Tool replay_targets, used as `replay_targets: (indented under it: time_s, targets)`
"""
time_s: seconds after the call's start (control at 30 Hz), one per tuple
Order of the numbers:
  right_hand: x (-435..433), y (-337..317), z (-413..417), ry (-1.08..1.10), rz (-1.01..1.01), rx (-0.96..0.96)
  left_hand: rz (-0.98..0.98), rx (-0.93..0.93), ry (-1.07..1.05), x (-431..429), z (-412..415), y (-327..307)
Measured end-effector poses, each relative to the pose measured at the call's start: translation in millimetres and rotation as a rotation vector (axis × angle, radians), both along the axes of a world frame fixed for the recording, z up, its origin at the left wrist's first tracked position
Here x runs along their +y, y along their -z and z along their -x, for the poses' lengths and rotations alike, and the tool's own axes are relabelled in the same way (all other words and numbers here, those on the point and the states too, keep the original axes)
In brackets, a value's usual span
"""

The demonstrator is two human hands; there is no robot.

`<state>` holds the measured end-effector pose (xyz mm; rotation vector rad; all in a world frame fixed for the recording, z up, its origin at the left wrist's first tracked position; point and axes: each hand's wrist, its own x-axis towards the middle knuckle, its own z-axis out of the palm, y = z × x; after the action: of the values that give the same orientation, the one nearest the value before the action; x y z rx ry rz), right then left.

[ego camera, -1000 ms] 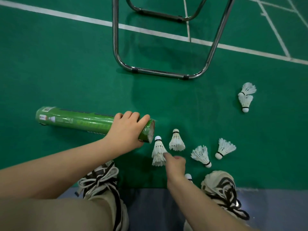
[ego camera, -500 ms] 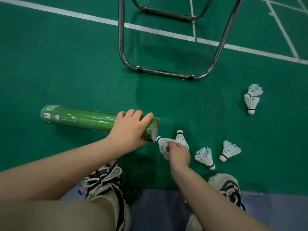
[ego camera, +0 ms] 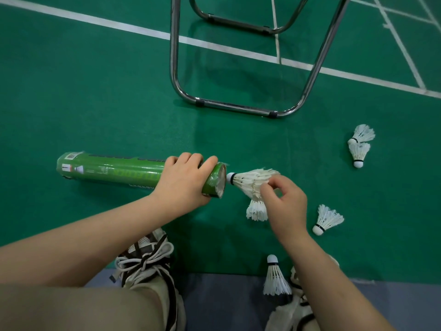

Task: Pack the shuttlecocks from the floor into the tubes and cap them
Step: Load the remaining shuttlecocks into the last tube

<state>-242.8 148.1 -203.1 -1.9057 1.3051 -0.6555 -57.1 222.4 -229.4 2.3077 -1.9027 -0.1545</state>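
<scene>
Right hand point(ego camera: 287, 206): thumb and fingers pinch the feather skirt of a shuttlecock point(ego camera: 250, 181), cork tip pointing at the open mouth of the green tube point(ego camera: 114, 172). Left hand point(ego camera: 185, 180): fingers curled over the tube's open end, tube lying on the green floor point(ego camera: 95, 80). Both forearms reach forward.

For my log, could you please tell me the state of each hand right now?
Left hand: gripping the green tube.
Right hand: pinching a shuttlecock by its feathers.
</scene>
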Motion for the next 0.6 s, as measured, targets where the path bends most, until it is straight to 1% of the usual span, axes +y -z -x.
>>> replay_targets:
  time_s: [0.07,0.13,0.2,0.4,0.5,0.6]
  targets:
    - [-1.2,-1.4,1.1,0.07,-0.072,-0.159,0.016,0.001,-0.004,0.1,-0.7,0.5]
    - [-2.8,-4.1,2.0,0.131,-0.1,-0.271,0.053,-0.014,-0.008,0.0,-1.8,3.4]
    - [-3.5,-6.9,0.9,0.138,-0.138,-0.358,0.094,-0.027,-0.011,-0.2,-3.1,6.8]
    - [2.9,-2.9,-15.6,-0.009,-0.342,-0.439,0.225,0.008,-0.005,-5.1,-0.9,2.0]
    - [3.4,1.7,-23.5,-0.046,-0.422,-0.477,0.282,0.08,0.068,-6.5,1.4,-1.5]
    - [5.2,5.5,-28.9,-0.049,-0.455,-0.474,0.272,0.082,0.157,-7.9,2.3,-3.4]
